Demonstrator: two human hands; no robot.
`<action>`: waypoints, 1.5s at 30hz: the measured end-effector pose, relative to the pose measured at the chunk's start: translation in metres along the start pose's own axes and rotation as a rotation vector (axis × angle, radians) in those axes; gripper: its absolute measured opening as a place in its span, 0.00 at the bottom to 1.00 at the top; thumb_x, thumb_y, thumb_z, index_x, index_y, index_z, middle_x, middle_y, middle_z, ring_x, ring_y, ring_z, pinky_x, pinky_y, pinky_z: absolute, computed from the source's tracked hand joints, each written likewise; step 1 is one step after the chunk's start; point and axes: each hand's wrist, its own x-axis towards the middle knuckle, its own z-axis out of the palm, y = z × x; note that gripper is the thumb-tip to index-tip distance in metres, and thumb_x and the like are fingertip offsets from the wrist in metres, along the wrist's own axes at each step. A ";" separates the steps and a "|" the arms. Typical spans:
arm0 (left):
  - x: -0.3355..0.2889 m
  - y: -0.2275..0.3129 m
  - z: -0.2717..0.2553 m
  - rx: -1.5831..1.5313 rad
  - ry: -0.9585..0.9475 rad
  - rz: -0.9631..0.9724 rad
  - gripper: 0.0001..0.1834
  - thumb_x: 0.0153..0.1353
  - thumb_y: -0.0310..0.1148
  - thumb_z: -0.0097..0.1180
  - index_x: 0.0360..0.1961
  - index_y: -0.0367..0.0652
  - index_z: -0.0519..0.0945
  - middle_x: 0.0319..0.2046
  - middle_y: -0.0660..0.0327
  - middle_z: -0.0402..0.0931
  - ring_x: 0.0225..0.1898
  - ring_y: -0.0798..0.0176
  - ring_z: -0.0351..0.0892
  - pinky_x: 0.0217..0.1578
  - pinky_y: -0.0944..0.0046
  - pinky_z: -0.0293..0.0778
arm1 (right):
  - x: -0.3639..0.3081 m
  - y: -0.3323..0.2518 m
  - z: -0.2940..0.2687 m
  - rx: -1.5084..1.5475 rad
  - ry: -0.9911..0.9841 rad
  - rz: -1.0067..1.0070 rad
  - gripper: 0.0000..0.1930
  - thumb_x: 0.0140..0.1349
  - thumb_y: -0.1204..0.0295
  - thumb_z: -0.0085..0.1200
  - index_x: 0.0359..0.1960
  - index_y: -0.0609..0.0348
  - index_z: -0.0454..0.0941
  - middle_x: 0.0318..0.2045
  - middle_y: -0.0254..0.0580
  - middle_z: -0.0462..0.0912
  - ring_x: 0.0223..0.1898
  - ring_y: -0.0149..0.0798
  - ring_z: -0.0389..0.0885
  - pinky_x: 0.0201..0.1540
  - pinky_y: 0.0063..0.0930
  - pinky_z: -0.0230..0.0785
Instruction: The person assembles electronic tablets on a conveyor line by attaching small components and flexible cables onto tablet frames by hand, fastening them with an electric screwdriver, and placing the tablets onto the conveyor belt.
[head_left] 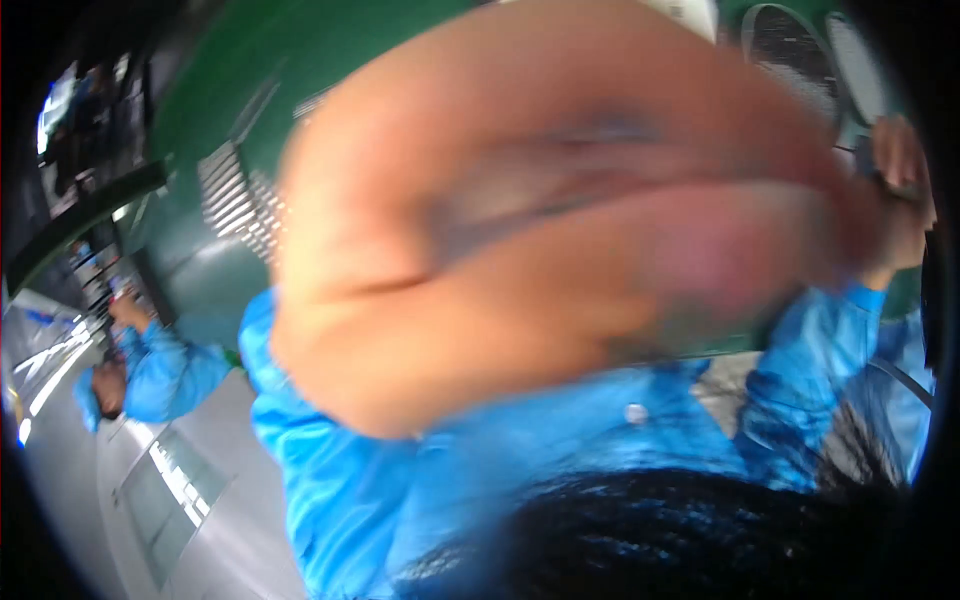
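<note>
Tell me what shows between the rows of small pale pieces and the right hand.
In the head view, the blurred left hand fills most of the stretch from the pale pieces to the right hand, hiding what is behind.

No lettering, label, number or sign can be read anywhere in the scene. The large hand [480, 300] close to the camera is smeared by blur, with no print legible on it or on the blue jacket [350, 500] near it; the pale ribbed pieces [228, 190] on the left are too unclear to show any readable marking.
</note>
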 end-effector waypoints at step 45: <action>0.199 -0.083 0.201 -0.105 -0.219 0.001 0.13 0.67 0.34 0.53 0.48 0.39 0.74 0.38 0.53 0.78 0.40 0.62 0.80 0.39 0.63 0.79 | -0.016 0.004 0.073 -0.051 0.479 0.153 0.15 0.65 0.77 0.52 0.52 0.67 0.70 0.18 0.29 0.62 0.16 0.22 0.57 0.18 0.18 0.50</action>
